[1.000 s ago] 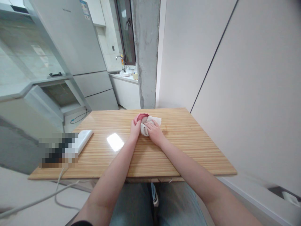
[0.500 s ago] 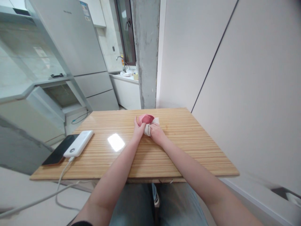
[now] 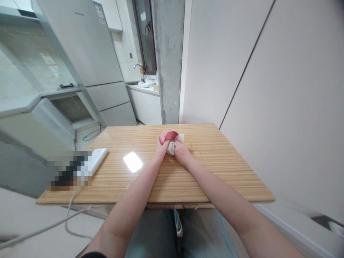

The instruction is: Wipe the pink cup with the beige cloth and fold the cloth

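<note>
Jeans legs (image 3: 150,229) under near edge of table (image 3: 220,168), white cable (image 3: 67,217) hanging at L. White block (image 3: 100,157) on table's L side, partly blurred out. Further in, L hand (image 3: 162,147) grips pink bowl (image 3: 171,135), thumb at rim; R hand (image 3: 184,154) has fingers curled on white cloth (image 3: 171,148), bunched against bowl. Bowl's approx. mid-table, twd far edge, looks tilted. Beyond: fridge (image 3: 88,46) at L, tap (image 3: 139,67) nr window (image 3: 146,39).

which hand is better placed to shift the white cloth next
Likely the right: the right hand already holds the white cloth, while the left hand seems occupied, holding the left side of the pink object.
</note>
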`<state>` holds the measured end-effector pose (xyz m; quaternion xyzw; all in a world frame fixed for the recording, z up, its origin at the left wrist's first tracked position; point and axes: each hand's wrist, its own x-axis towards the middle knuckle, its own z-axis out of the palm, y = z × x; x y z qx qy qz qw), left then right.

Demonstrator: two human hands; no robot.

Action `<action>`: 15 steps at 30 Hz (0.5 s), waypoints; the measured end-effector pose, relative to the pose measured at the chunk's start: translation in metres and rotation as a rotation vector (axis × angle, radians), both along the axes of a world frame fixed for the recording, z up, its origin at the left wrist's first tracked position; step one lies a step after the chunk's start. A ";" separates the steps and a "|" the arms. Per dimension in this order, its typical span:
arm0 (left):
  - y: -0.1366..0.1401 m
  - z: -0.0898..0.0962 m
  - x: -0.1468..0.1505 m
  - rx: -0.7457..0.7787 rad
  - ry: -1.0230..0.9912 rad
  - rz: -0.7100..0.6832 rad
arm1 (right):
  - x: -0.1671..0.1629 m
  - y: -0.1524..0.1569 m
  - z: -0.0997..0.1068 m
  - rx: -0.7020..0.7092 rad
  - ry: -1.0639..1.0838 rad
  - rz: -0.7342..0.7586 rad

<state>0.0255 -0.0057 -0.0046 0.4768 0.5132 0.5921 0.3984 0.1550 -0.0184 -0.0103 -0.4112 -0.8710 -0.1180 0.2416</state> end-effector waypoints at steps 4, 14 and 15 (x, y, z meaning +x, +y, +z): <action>0.011 0.005 -0.017 0.017 0.073 -0.001 | -0.007 -0.002 0.005 0.001 -0.039 0.045; -0.002 0.003 0.004 -0.001 -0.136 -0.013 | -0.004 -0.003 0.002 0.042 0.031 0.026; -0.002 0.004 0.002 -0.021 -0.111 0.015 | -0.005 -0.003 0.001 0.032 0.027 0.041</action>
